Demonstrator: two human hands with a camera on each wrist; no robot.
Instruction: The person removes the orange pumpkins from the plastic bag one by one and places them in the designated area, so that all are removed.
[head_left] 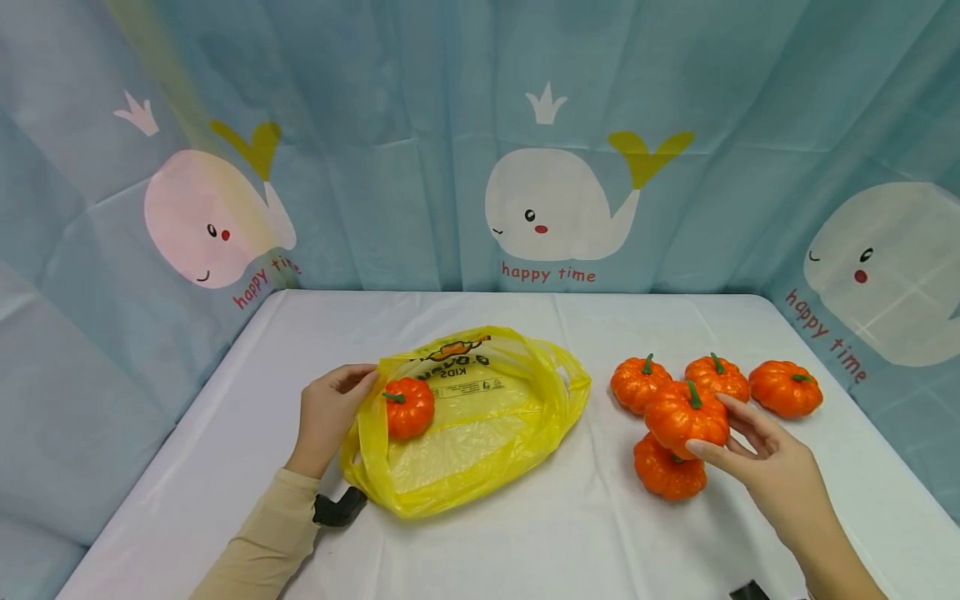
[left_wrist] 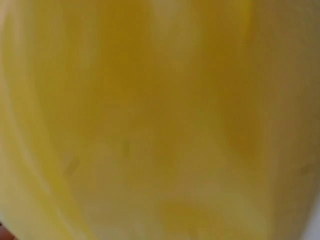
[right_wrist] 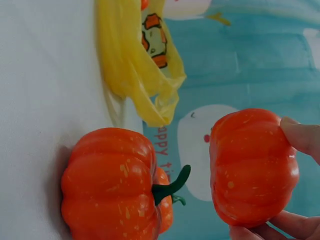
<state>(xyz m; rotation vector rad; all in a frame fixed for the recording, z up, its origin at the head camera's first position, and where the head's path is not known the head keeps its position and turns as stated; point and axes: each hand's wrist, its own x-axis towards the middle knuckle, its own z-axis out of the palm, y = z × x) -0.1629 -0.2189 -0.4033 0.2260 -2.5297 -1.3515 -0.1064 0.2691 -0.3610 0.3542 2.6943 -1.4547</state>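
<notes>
My right hand point(head_left: 780, 467) grips a small orange toy pumpkin point(head_left: 686, 418) with a green stem, thumb on one side and fingers on the other. In the right wrist view that held pumpkin point(right_wrist: 254, 167) is off the table, beside another pumpkin point(right_wrist: 110, 185) lying on the cloth. At the left, my left hand point(head_left: 333, 412) pinches the rim of a yellow plastic bag point(head_left: 457, 492), its mouth spread wide. One pumpkin point(head_left: 409, 408) lies inside the bag, near the left hand. Yellow plastic point(left_wrist: 150, 125) fills the left wrist view and hides the fingers there.
Around the held pumpkin, more pumpkins sit on the white table point(head_left: 510, 554): one below it point(head_left: 670, 472), and a back row of three, left point(head_left: 636, 385), middle point(head_left: 717, 379) and right point(head_left: 786, 390). A blue whale-print curtain point(head_left: 420, 208) hangs behind the table.
</notes>
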